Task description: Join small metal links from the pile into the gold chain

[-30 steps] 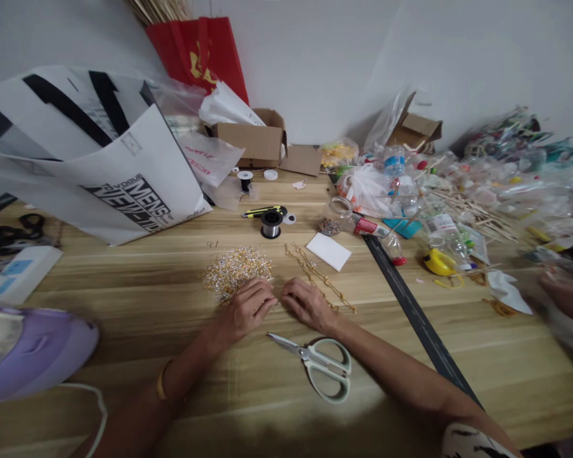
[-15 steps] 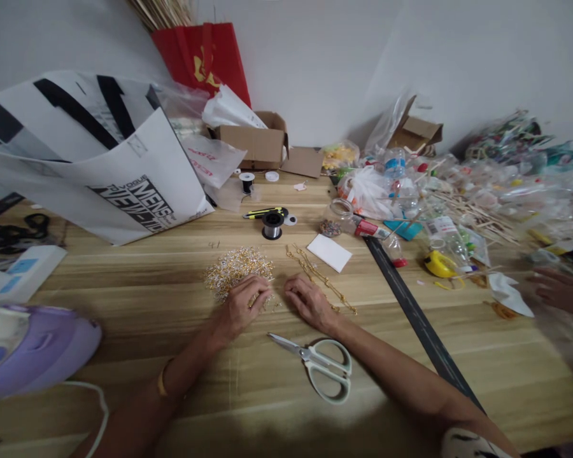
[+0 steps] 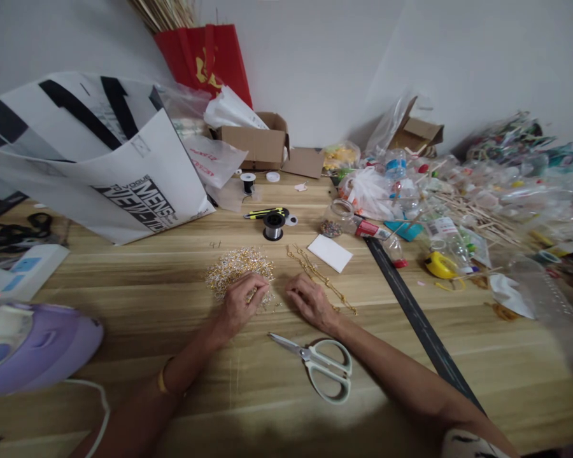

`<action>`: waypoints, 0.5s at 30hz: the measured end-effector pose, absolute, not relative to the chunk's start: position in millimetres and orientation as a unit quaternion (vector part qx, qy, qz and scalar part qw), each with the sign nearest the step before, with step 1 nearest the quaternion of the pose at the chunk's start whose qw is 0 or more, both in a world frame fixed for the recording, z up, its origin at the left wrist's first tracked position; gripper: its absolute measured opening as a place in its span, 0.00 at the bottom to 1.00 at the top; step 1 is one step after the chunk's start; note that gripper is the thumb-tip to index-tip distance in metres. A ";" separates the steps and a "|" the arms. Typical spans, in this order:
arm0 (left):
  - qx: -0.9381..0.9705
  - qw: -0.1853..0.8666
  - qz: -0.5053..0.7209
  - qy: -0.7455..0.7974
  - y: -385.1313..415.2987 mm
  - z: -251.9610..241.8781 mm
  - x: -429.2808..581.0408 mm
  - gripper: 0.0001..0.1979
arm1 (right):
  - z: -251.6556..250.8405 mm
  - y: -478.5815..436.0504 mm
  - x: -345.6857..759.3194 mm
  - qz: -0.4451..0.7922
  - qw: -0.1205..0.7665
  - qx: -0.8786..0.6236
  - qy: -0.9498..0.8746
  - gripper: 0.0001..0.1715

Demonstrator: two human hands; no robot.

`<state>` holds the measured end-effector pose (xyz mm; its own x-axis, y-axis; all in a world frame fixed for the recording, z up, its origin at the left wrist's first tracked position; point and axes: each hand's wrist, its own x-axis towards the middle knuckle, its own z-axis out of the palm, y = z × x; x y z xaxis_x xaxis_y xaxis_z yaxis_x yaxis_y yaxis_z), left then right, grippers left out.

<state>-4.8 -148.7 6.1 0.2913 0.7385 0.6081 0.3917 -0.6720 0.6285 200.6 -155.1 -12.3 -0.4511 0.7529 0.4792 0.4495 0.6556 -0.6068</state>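
My left hand (image 3: 241, 300) rests at the near edge of a pile of gold and silver beads (image 3: 233, 267). Its thumb and fingertips are pinched together, and whatever they hold is too small to make out. My right hand (image 3: 310, 302) lies on the table a little to the right, fingers curled in a pinch, their contents hidden. Beside and behind it runs a gold beaded chain (image 3: 322, 275). Scissors with pale handles (image 3: 315, 362) lie in front of both hands, blades pointing left.
Behind the beads stand a wire spool (image 3: 273, 227), a utility knife (image 3: 266, 213) and a white card (image 3: 330, 253). A purple iron (image 3: 42, 346) and a large white bag (image 3: 138, 178) fill the left. Plastic bottles (image 3: 446, 238) and a yellow tape measure (image 3: 440, 264) crowd the right.
My hands keep almost the same place and pose. At the far right, another person's hand has moved back, and a blurred clear plastic piece now shows there.
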 end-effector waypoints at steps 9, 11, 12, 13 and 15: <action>0.771 0.180 0.477 0.381 -145.0 9.9 -6.5 0.06 | -10.6 -156.1 200.6 0.193 0.378 -0.362 -0.830 0.08; 0.760 0.180 0.478 0.401 -142.1 11.6 -7.8 0.06 | -10.2 -156.3 200.8 0.192 0.373 -0.357 -0.835 0.08; 0.755 0.181 0.475 0.415 -140.7 13.1 -8.3 0.07 | -10.1 -156.4 200.9 0.191 0.371 -0.355 -0.837 0.08; 0.748 0.181 0.472 0.430 -139.3 15.0 -8.6 0.07 | -10.1 -156.5 201.1 0.189 0.370 -0.353 -0.838 0.08; 0.733 0.179 0.465 0.463 -136.5 19.9 -8.5 0.09 | -10.5 -156.6 201.4 0.186 0.369 -0.352 -0.840 0.08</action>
<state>-8.5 -136.5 19.9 0.1380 0.8453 0.5161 0.5125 -0.5069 0.6931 201.4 -156.6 -10.5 -0.4804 0.7287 0.4880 0.4543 0.6827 -0.5723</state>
